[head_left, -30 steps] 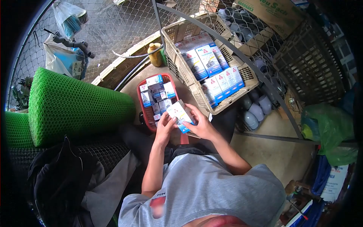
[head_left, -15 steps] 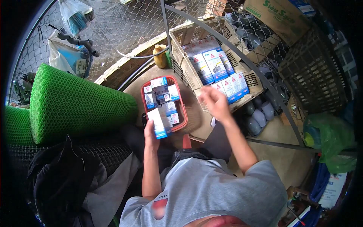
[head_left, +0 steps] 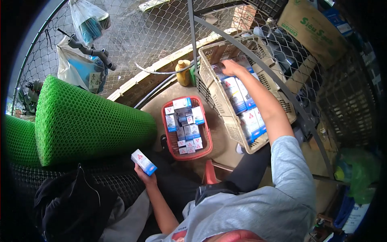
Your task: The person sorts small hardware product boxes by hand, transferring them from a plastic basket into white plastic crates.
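Note:
My left hand (head_left: 144,174) is closed around a small white and blue carton (head_left: 144,162), holding it up to the left of the red basket (head_left: 164,137). Inside that basket stand several similar cartons (head_left: 191,131), some upright with their printed ends showing. My right hand (head_left: 233,67) reaches into the far end of the beige plastic crate (head_left: 225,117), down at the cartons; its fingertips are hidden, and I cannot tell whether they grip one. Larger white and blue boxes (head_left: 236,96) and a row of cartons (head_left: 250,123) fill the crate's middle and near end, partly covered by my forearm.
Rolls of green plastic mesh (head_left: 92,121) lie at the left, with a dark jacket (head_left: 68,197) below. A yellow bottle (head_left: 183,73) stands behind the basket. Wire fencing with a grey metal frame (head_left: 258,54) crosses above the crate. Grey pipe fittings (head_left: 284,52) sit beyond it.
My right hand has gone from the crate's near edge to its far end. My left hand has moved the carton away from over the basket, leftward and down. The view has shifted.

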Action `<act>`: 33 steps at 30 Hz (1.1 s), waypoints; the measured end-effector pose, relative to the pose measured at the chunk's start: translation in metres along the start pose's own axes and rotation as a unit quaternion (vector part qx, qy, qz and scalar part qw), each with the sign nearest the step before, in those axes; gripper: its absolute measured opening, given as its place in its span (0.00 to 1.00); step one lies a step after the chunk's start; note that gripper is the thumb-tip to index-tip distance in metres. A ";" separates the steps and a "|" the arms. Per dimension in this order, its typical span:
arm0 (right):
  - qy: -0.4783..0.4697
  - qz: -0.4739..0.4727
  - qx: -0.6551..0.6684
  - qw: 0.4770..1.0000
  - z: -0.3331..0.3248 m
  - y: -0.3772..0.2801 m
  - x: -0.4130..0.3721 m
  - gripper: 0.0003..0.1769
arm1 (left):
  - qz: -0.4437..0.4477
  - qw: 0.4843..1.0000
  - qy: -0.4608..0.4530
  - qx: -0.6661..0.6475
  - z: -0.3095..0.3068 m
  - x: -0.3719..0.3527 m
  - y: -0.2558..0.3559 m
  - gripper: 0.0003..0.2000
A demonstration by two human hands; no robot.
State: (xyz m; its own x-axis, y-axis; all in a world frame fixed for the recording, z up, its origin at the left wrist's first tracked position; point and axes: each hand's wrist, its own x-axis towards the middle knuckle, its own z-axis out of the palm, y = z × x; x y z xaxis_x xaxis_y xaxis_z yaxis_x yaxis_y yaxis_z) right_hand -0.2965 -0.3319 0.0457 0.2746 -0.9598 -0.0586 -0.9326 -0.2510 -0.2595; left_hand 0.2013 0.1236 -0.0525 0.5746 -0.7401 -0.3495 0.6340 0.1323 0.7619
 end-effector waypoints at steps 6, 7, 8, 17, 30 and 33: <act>-0.125 0.088 -0.114 0.982 0.007 -0.001 0.025 0.29 | -0.016 0.997 -0.053 0.051 -0.001 -0.013 0.004 0.27; -0.137 0.091 -0.138 0.977 0.004 -0.004 0.026 0.34 | -0.018 0.997 -0.049 0.058 0.005 -0.015 0.007 0.27; -0.148 0.093 -0.163 0.971 0.003 -0.008 0.026 0.39 | -0.020 0.997 -0.044 0.058 0.006 -0.016 0.008 0.27; -0.009 0.127 -0.030 0.991 -0.018 -0.008 -0.004 0.35 | -0.028 0.996 -0.039 0.073 0.005 -0.010 0.006 0.27; 0.445 -0.111 -0.150 0.876 -0.074 0.019 -0.167 0.26 | -0.022 0.996 -0.050 0.075 -0.001 -0.010 0.005 0.28; 0.438 -0.065 -0.152 0.884 -0.047 0.080 -0.200 0.24 | -0.017 0.996 -0.046 0.073 0.001 -0.010 0.005 0.28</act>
State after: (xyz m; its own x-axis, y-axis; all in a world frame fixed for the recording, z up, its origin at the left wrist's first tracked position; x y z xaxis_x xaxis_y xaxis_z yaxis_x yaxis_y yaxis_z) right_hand -0.4371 -0.1658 0.0822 0.2216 -0.6167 0.7553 -0.9628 -0.2612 0.0691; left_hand 0.1978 0.1312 -0.0448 0.4995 -0.8009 -0.3301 0.5660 0.0133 0.8243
